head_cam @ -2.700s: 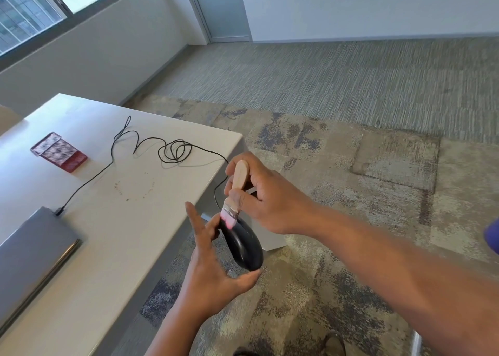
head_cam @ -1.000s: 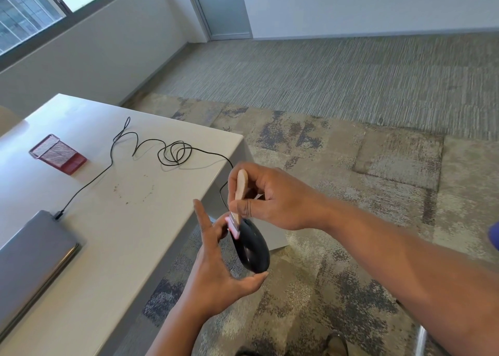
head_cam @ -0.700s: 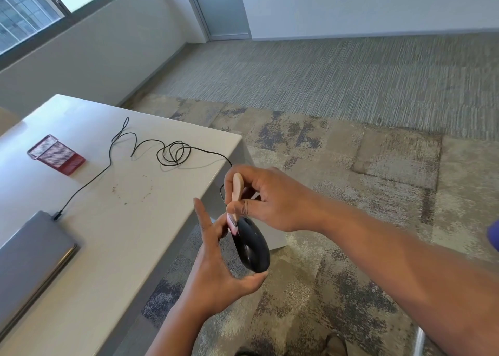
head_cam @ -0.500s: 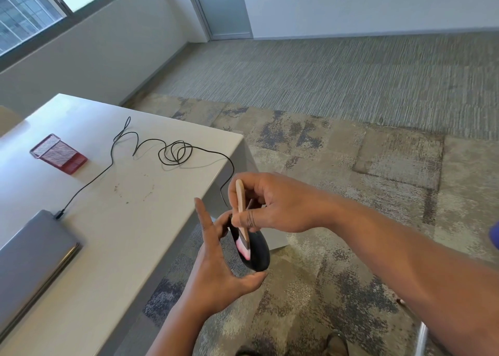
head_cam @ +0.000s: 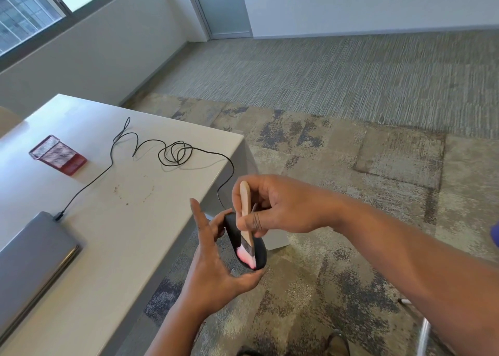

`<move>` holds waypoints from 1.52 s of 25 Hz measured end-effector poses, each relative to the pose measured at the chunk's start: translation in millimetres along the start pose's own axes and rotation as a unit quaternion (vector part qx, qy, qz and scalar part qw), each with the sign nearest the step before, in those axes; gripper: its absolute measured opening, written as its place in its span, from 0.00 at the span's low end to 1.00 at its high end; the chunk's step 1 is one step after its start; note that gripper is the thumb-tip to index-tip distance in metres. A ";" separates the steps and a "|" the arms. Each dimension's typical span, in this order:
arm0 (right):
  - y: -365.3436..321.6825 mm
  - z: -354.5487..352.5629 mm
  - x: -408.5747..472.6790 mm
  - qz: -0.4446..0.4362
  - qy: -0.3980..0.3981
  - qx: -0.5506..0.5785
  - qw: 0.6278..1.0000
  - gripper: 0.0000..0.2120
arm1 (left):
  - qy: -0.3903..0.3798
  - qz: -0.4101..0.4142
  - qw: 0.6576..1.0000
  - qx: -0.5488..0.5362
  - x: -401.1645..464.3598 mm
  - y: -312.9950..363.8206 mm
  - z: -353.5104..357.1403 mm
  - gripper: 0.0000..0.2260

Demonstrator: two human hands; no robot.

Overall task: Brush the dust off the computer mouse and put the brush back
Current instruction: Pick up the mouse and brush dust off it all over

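Mouse point(head_cam: 244, 241) was held off the table's point(head_cam: 113, 215) right edge, pinched end to end in the left hand point(head_cam: 213, 264). Right hand point(head_cam: 280, 207) gripped the brush point(head_cam: 246, 220) mid-handle, pink bristles on the shell. Shell looked light, hard, slick; the cord point(head_cam: 151, 150) could tug.

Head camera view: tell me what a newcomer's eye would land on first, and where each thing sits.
First, at centre, off the table edge and above the carpet: the left hand cradles a glossy black computer mouse while the right hand sweeps a wooden-handled brush with pink bristles over it. Next, the thin black cable looped across the white table. A red wire-mesh holder lies toppled at far left.
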State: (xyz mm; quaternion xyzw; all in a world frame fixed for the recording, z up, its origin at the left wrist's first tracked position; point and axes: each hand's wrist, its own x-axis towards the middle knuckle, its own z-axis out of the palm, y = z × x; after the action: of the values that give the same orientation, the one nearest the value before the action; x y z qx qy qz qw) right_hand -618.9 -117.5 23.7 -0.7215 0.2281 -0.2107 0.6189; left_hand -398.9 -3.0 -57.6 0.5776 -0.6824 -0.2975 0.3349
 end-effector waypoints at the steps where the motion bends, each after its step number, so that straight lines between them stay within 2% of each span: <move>1: 1.8 -1.1 -0.5 -0.002 0.008 0.008 1.000 0.07 | 0.004 0.000 1.000 0.000 0.5 -0.7 -0.9 0.74; 5: 19.2 -8.7 -7.7 0.000 0.087 0.132 0.988 0.07 | 0.023 -0.002 1.000 -0.019 3.4 -5.2 -3.9 0.73; 11: 56.8 -17.2 -29.8 0.059 0.212 0.285 0.933 0.08 | 0.033 -0.013 0.998 -0.051 3.7 -11.2 -4.0 0.70; 13: 59.0 -16.3 -30.0 0.043 0.213 0.335 0.917 0.10 | 0.035 -0.009 0.998 -0.056 5.4 -13.0 -2.1 0.70; 17: 58.8 0.6 -24.9 0.019 0.152 0.414 0.898 0.09 | 0.040 -0.009 0.996 -0.073 11.3 -12.9 1.2 0.68; 22: 62.9 4.2 -26.2 0.039 0.156 0.413 0.896 0.07 | 0.058 -0.005 0.994 -0.088 13.1 -12.1 1.8 0.63; 30: 71.2 -17.0 -34.8 0.046 0.130 0.345 0.928 0.07 | 0.076 0.013 0.993 -0.089 13.2 -9.9 1.0 0.58; 34: 72.3 -24.1 -35.7 0.071 0.200 0.325 0.922 0.11 | 0.072 0.010 0.994 -0.086 13.8 -9.2 0.4 0.58; 38: 64.5 -20.6 -27.0 0.031 0.263 0.367 0.892 0.12 | 0.052 0.012 0.996 -0.074 13.7 -9.1 3.2 0.60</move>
State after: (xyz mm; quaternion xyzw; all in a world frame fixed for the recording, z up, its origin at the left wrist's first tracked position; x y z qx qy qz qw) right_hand -657.2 -126.4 -37.7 -0.3534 0.3113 -0.4419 0.7635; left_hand -397.6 -17.9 -65.1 0.5576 -0.6470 -0.3129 0.4155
